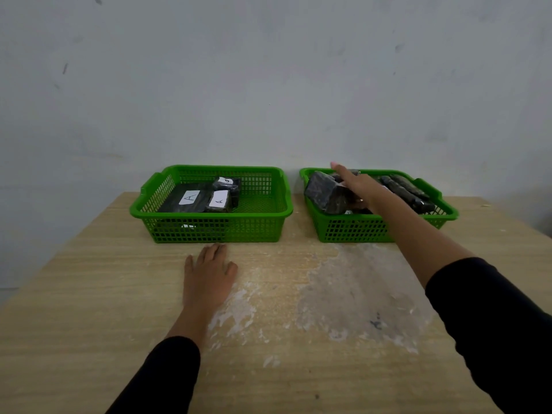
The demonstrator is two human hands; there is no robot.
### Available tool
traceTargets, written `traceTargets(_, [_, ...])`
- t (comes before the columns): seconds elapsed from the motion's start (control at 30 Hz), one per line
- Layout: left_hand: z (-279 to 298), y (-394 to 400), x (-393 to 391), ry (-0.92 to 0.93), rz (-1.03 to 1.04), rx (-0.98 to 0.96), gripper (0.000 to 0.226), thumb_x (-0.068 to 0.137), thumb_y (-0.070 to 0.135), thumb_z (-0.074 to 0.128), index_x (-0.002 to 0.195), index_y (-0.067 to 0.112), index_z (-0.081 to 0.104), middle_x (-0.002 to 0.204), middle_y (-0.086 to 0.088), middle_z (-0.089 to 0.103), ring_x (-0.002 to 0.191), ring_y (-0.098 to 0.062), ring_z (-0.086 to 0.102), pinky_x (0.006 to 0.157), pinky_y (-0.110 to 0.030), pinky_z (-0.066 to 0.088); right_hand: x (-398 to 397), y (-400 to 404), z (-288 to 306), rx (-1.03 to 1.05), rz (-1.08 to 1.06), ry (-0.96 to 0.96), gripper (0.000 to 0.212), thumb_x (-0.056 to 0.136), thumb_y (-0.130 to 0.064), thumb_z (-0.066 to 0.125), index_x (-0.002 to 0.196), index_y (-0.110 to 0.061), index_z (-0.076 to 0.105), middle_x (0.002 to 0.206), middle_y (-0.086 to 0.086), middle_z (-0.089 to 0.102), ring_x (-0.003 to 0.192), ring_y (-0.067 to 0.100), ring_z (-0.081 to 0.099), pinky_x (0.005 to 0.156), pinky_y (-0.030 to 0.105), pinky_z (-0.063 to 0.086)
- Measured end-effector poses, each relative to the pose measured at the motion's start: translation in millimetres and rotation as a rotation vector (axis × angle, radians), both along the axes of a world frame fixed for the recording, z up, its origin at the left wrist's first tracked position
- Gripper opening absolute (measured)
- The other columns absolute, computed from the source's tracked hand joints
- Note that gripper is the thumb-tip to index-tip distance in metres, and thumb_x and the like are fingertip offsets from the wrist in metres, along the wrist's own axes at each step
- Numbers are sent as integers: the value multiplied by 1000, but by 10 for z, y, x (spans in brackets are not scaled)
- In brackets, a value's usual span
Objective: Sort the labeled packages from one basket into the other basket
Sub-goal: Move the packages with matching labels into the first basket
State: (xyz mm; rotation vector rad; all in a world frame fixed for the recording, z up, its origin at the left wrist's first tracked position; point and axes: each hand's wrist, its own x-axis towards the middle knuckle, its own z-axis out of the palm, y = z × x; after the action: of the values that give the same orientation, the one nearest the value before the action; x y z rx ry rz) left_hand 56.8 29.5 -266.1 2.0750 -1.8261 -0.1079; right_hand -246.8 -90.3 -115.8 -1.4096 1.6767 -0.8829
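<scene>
Two green baskets sit side by side at the back of the wooden surface (89,294), close against the pale wall (268,70). The left basket (209,231) is the landmark here. Inside it, toward its left and middle, lie three dark wrapped packages with white labels: a flat one (182,201) marked with an A, a smaller one (219,201) just to its right, also marked A, and a third (227,184) behind that, tilted, its label hard to read. The right half of this basket shows bare mesh floor.

Just to the right of the left basket, with a narrow gap between them, stands the right basket (352,230), and it is piled with dark packages. A big bulky one (324,191) leans at its near-left corner, rising above the rim. Long dark bundles (409,191) lie along its far-right side.

The right hand (357,186) reaches in over that pile, index finger stretched toward the wall, palm down on the packages beside the bulky one. Whether its fingers are curled around anything I cannot tell; the underside of the hand is hidden.

The left hand (209,273) lies flat on the surface right in front of the left basket, fingers (213,249) straight and relaxed, tips nearly at the basket's front wall, holding nothing.

Both forearms wear black sleeves (493,324). To the right of the left hand, white scuffed patches (352,288) spread across the wood.
</scene>
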Motion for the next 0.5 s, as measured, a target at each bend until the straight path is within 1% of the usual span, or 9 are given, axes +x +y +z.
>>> traceTargets(0.03, [3, -3, 1, 0, -1, 6, 55, 96, 35, 30, 149, 24, 24, 158, 4, 21, 145, -14, 18, 120, -47, 9, -3, 9, 28, -5, 63, 88, 108, 54, -85, 58, 121, 0, 59, 114, 9, 59, 105, 28, 59, 94, 43, 49])
traceTargets(0.07, [8, -8, 1, 1, -2, 14, 55, 96, 35, 29, 149, 24, 22, 159, 4, 20, 146, -14, 17, 121, -47, 8, -1, 18, 58, -22, 109, 158, 103, 56, -79, 64, 117, 4, 61, 105, 13, 63, 96, 28, 62, 84, 39, 51])
traceTargets(0.1, [13, -10, 2, 3, -5, 19, 55, 96, 35, 29, 150, 24, 21, 159, 4, 19, 146, -14, 16, 121, -47, 7, 8, 23, 89, -50, 109, 193, 88, 62, -69, 70, 110, 4, 64, 99, 15, 67, 88, 28, 64, 78, 40, 52])
traceTargets(0.17, [15, -6, 1, 6, -8, 21, 55, 96, 35, 29, 150, 24, 20, 159, 4, 18, 146, -14, 16, 121, -47, 7, 47, 24, 151, -104, 10, 120, 58, 74, -48, 72, 106, 0, 65, 92, 13, 67, 74, 23, 63, 62, 29, 50])
traceTargets(0.2, [14, -1, 1, 8, -8, 23, 55, 97, 35, 28, 150, 24, 20, 159, 4, 18, 146, -14, 15, 121, -47, 6, 70, 15, 177, -101, -31, -5, 51, 80, -41, 68, 111, -1, 62, 93, 12, 65, 73, 21, 61, 60, 27, 51])
traceTargets(0.27, [9, 8, 2, 9, -7, 28, 55, 97, 35, 28, 150, 24, 20, 160, 5, 17, 147, -13, 14, 121, -46, 6, 130, 24, 216, -56, -38, -302, 47, 91, -34, 56, 126, -2, 53, 110, 14, 64, 85, 24, 62, 71, 34, 54])
traceTargets(0.33, [1, 11, 5, 11, -7, 24, 55, 97, 35, 28, 150, 25, 19, 160, 5, 17, 147, -13, 13, 121, -46, 6, 184, 34, 208, 2, 15, -475, 44, 98, -32, 44, 133, -6, 48, 128, 16, 59, 103, 27, 59, 82, 38, 53])
traceTargets(0.43, [7, 14, 6, 13, -7, 23, 55, 97, 35, 28, 150, 24, 19, 160, 6, 17, 147, -12, 13, 121, -46, 5, 274, 53, 164, 63, 102, -596, 46, 102, -29, 35, 141, -7, 42, 139, 16, 52, 124, 29, 53, 94, 39, 49])
traceTargets(0.5, [10, 20, 3, 9, -7, 22, 55, 97, 35, 28, 150, 24, 19, 159, 6, 17, 147, -12, 13, 121, -46, 6, 340, 59, 131, 78, 131, -650, 45, 103, -26, 33, 142, -5, 40, 142, 17, 49, 130, 31, 48, 99, 42, 46])
